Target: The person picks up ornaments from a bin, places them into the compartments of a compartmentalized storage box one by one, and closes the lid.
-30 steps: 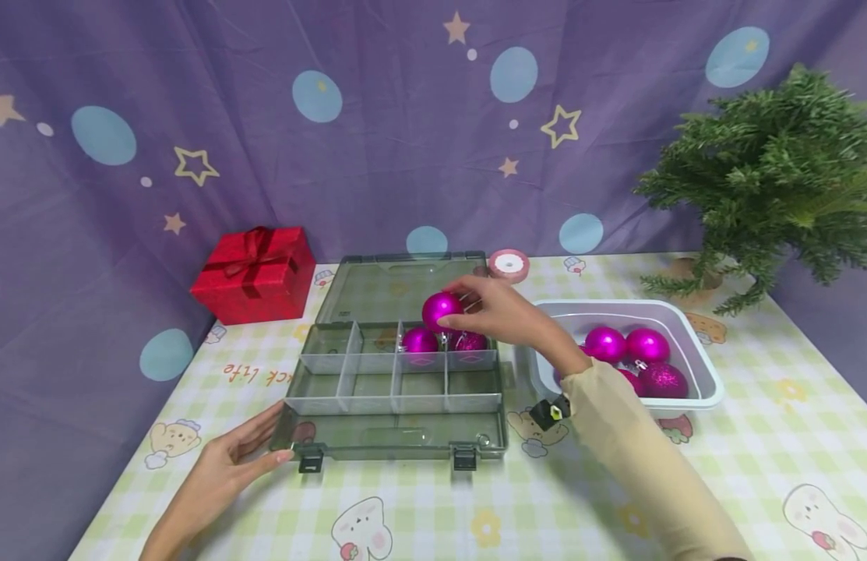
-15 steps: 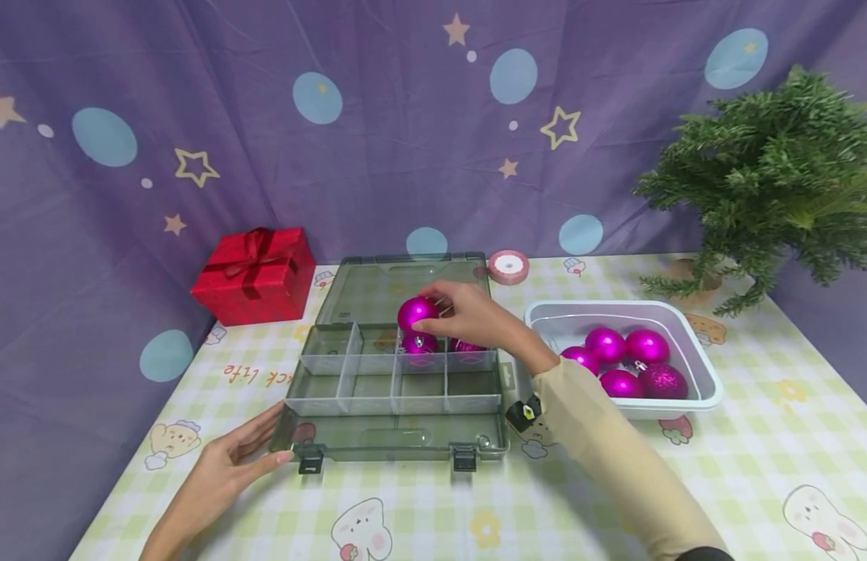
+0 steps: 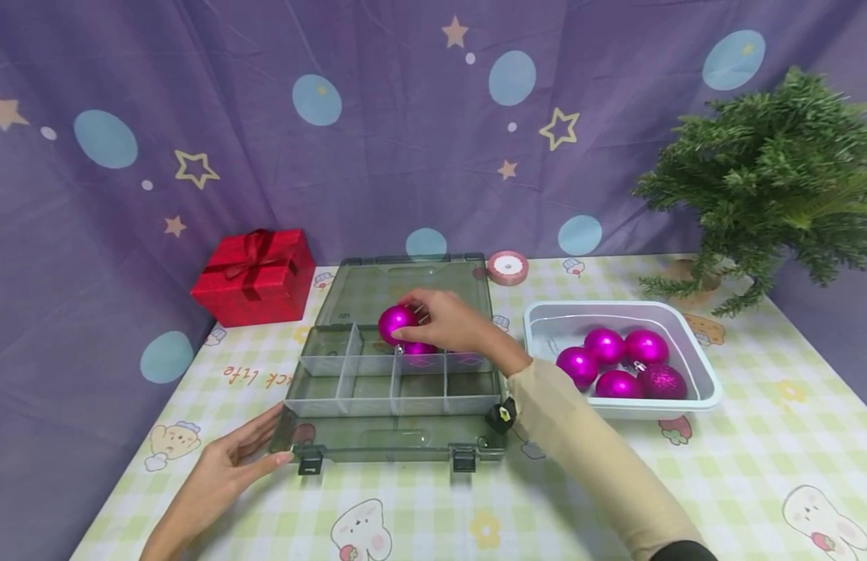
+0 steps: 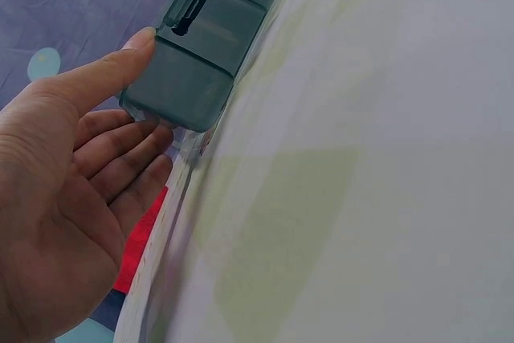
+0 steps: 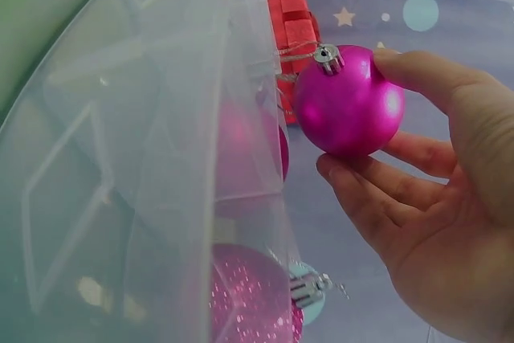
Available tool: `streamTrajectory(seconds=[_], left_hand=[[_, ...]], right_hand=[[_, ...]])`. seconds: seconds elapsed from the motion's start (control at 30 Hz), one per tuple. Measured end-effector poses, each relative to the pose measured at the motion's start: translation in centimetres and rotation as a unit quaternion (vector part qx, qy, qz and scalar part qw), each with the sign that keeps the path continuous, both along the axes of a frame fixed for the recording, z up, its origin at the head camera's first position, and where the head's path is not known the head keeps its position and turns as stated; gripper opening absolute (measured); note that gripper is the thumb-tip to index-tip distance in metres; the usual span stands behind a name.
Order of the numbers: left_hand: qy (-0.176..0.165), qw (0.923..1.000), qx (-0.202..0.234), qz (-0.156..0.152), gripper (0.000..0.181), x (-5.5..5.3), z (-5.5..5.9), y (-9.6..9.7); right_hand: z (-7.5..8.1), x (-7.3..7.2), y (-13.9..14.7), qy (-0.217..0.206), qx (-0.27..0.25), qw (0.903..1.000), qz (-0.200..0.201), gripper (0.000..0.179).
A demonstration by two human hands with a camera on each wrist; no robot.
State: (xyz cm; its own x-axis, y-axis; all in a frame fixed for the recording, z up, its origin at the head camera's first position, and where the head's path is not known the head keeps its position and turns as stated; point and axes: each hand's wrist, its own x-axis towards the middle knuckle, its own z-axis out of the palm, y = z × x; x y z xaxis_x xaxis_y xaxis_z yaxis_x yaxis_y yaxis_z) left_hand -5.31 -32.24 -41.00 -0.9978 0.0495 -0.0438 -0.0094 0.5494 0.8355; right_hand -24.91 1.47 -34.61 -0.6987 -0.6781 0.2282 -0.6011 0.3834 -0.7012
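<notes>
A smoky see-through divided storage box [image 3: 394,405] lies with its lid opened back. My right hand [image 3: 443,321] pinches a shiny magenta Christmas bauble [image 3: 396,324] between thumb and fingers, above the back row of compartments. In the right wrist view that bauble [image 5: 349,106] has its silver cap toward the divider. Below my fingers, another magenta bauble [image 3: 419,348] sits in a back compartment; a glittery bauble [image 5: 253,295] lies beside it, mostly hidden by my hand in the head view. My left hand [image 3: 223,467] rests at the box's front left corner, thumb touching the front edge [image 4: 148,42].
To the right, a white plastic tub [image 3: 699,366] holds several magenta baubles [image 3: 618,384]. A red gift box [image 3: 256,276] stands back left. Behind the lid lies a pink ribbon spool [image 3: 508,267]. A small artificial pine tree [image 3: 770,179] stands back right, against a purple curtain [image 3: 377,156].
My right hand has moved left with the bauble, from above the back right compartments toward the second compartment from the left. The left hand has stayed at the corner.
</notes>
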Motion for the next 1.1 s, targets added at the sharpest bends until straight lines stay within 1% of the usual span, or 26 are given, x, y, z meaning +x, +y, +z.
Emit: streamTrajectory(seconds=[0.27, 0.47, 0.67, 0.87, 1.1], left_hand=[[-0.014, 0.9999, 0.004, 0.001, 0.076, 0.0, 0.2, 0.1], [-0.012, 0.9999, -0.006, 0.001, 0.075, 0.1, 0.3, 0.0], [-0.015, 0.9999, 0.002, 0.001, 0.075, 0.1, 0.3, 0.1], [-0.022, 0.9997, 0.008, 0.005, 0.077, 0.1, 0.3, 0.1], [-0.018, 0.9998, 0.008, 0.004, 0.077, 0.0, 0.3, 0.1]], right_hand=[[-0.2, 0.2, -1.1, -0.016, 0.000, 0.9999, 0.001, 0.045], [-0.5, 0.2, -1.9, -0.022, -0.002, 0.9997, 0.005, 0.044], [-0.6, 0.3, -2.3, -0.031, -0.004, 0.9995, 0.002, 0.043], [-0.6, 0.3, -2.5, -0.028, 0.003, 0.9996, -0.006, 0.044], [-0.6, 0.4, -2.6, -0.025, 0.005, 0.9996, -0.009, 0.045]])
